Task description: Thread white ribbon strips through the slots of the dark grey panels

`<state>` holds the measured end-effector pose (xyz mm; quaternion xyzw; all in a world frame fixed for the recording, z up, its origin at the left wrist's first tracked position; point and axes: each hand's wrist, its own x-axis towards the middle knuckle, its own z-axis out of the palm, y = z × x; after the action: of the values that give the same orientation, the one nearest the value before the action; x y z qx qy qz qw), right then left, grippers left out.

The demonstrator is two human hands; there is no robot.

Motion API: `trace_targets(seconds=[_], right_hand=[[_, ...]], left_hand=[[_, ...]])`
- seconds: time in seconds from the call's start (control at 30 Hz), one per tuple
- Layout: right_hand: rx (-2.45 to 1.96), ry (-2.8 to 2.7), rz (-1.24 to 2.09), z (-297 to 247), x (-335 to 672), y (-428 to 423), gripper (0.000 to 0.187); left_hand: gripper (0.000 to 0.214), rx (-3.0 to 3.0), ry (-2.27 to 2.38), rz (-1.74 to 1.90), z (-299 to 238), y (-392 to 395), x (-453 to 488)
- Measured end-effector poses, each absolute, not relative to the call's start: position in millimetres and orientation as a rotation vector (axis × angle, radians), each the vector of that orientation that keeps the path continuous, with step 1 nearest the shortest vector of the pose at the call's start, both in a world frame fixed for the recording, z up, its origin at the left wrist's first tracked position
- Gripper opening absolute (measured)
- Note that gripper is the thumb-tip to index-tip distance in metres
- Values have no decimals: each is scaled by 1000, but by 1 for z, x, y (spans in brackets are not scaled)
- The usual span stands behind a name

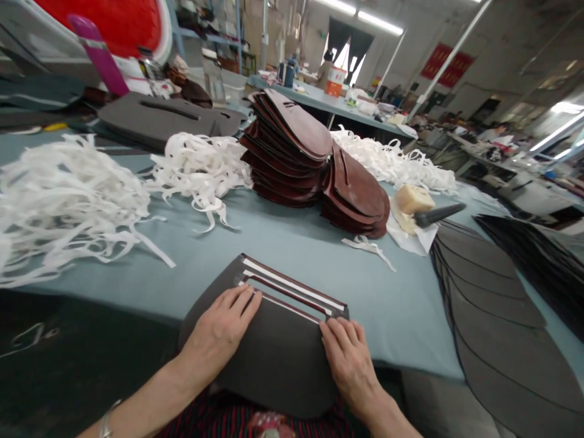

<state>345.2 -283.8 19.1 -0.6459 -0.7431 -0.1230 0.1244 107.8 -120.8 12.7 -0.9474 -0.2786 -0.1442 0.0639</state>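
Both my hands rest flat on a dark grey rounded panel (274,371), possibly leather, at the near edge of the table. Its upper part has long parallel slots showing white and maroon strips (292,291). My left hand (219,333) lies with its fingertips at the left ends of these strips. My right hand (347,365) presses near their lower right end, on the panel's right side. Neither hand grips anything. A metal bracelet (106,427) circles my left wrist.
The blue-grey table cover (292,243) holds tangled white strips (64,207), stacked reddish-brown leather flaps (287,146), a pale block (409,199) beside a dark-handled tool (438,214), and fanned dark panels (493,304) at right. A person (325,72) stands at the far table.
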Motion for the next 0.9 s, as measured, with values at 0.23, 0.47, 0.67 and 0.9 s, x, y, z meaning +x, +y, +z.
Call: trace_targets(seconds=[0.23, 0.47, 0.67, 0.9], right_hand=[[-1879, -2011, -332, 17, 343, -286, 22], [-1826, -2005, -232, 10, 346, -288, 22], [-1784, -1940, -138, 20, 346, -283, 18], [-1855, -1685, -288, 11, 397, -274, 25]], left_hand=[[42, -2845, -810, -439, 10, -118, 108], [44, -2815, -757, -410, 3, -116, 107], [46, -2776, -773, -424, 1, -116, 108], [46, -2788, -861, -419, 12, -120, 113]])
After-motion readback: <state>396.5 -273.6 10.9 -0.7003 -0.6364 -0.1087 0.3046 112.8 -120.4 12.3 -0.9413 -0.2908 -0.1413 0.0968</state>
